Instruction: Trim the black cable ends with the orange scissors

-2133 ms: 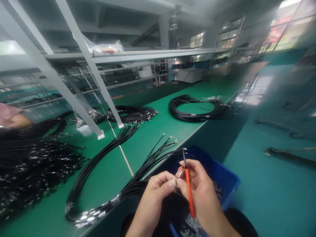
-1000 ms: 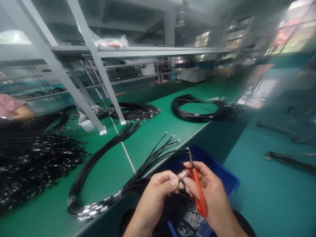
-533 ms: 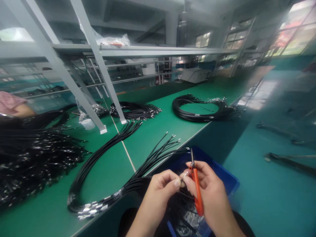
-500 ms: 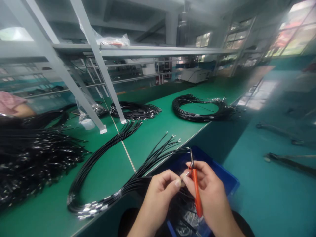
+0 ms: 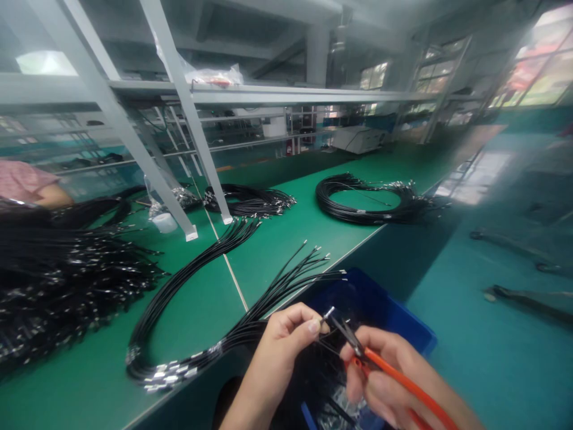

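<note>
My left hand (image 5: 280, 346) pinches a black cable near its end, with a silvery metal tip (image 5: 330, 312) sticking out past thumb and forefinger. Pliers with orange handles (image 5: 396, 369) are gripped in my right hand (image 5: 385, 394); their dark jaws look slightly apart and point toward the cable tip, close to it. A looped bundle of black cables (image 5: 154, 304) with white labels lies on the green table, its loose ends reaching toward my hands. Below my hands is a blue bin (image 5: 414, 325) with clear plastic and dark pieces inside.
Coiled black cables (image 5: 333, 212) rest at the table's far edge, another coil (image 5: 250, 200) behind the shelf post (image 5: 197, 125). A large cable pile (image 5: 67, 286) covers the left. A person in a pink sleeve (image 5: 27, 182) sits beyond it. A white roll (image 5: 165, 223) stands near the post.
My right hand has turned the pliers from upright to slanting, jaws now toward my left hand, and moved right and down. The metal tip in my left hand is now exposed.
</note>
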